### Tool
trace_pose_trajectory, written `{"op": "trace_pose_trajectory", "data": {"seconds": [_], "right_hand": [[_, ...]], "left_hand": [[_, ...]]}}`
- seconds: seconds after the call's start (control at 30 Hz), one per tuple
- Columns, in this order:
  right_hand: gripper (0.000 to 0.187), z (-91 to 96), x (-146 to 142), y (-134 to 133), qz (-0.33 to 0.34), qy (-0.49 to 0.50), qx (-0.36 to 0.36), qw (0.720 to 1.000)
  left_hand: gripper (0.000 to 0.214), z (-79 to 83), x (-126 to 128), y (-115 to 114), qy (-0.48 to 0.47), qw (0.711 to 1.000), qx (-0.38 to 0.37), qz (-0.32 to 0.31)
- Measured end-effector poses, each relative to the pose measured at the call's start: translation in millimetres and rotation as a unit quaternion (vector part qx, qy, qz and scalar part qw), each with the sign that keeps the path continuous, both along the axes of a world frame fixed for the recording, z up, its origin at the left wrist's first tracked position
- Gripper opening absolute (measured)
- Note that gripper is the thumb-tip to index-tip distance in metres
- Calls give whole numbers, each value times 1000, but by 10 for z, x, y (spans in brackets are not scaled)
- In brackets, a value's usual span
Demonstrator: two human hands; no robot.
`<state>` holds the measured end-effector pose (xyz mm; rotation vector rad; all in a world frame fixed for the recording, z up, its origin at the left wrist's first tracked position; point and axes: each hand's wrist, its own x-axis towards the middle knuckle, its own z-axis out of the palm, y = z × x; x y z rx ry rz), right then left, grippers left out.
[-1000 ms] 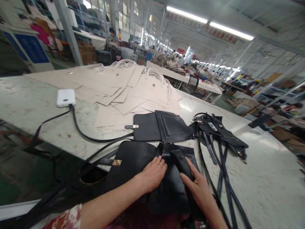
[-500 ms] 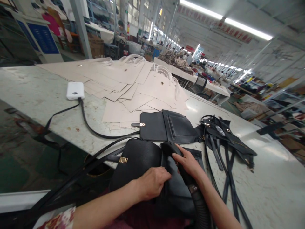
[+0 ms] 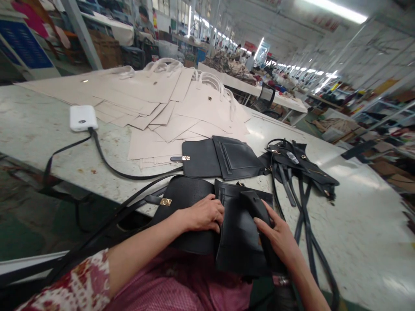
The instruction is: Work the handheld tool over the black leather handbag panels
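A black leather bag [image 3: 238, 235] lies at the near table edge, partly on my lap, its flap with a gold clasp [image 3: 165, 201] spread to the left. My left hand [image 3: 204, 214] presses on the bag where flap meets body, fingers curled over the edge. My right hand [image 3: 279, 235] grips a black nozzle-like tool [image 3: 257, 206] with a hose, held against the bag's front panel.
A second black bag [image 3: 223, 160] lies flat just beyond. Black straps and bags [image 3: 301, 172] are heaped at the right. Beige cut panels [image 3: 168, 108] cover the far table. A white box [image 3: 83, 117] with a black cable sits at the left. People work at distant tables.
My right hand slid the tool from the bag's upper middle toward its right side. The bag's body is now turned up with its front panel facing me. My left hand stayed on the flap.
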<state>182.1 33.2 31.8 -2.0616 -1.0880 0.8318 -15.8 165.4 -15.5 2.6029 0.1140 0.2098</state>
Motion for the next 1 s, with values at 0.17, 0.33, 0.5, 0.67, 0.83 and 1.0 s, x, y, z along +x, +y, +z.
{"op": "trace_pose_trajectory", "data": {"seconds": [0.17, 0.33, 0.5, 0.67, 0.83, 1.0], "right_hand": [[71, 79, -37, -573, -58, 52, -40, 996], [79, 32, -231, -945, -66, 147, -95, 982], [75, -66, -340, -1008, 62, 145, -133, 978], [67, -18, -480, -867, 135, 109, -152, 973], [63, 80, -636, -593, 145, 110, -154, 971], [59, 105, -565, -546, 166, 132, -150, 966]], "left_hand": [[11, -34, 259, 68, 30, 999, -6, 17], [9, 3, 132, 103, 11, 998, -43, -42], [24, 33, -103, 37, -28, 993, -108, -43], [22, -2, -115, 27, -44, 985, -161, -37], [24, -68, -113, 60, -65, 979, -187, -41], [26, -136, -124, 62, -74, 979, -187, -23]]}}
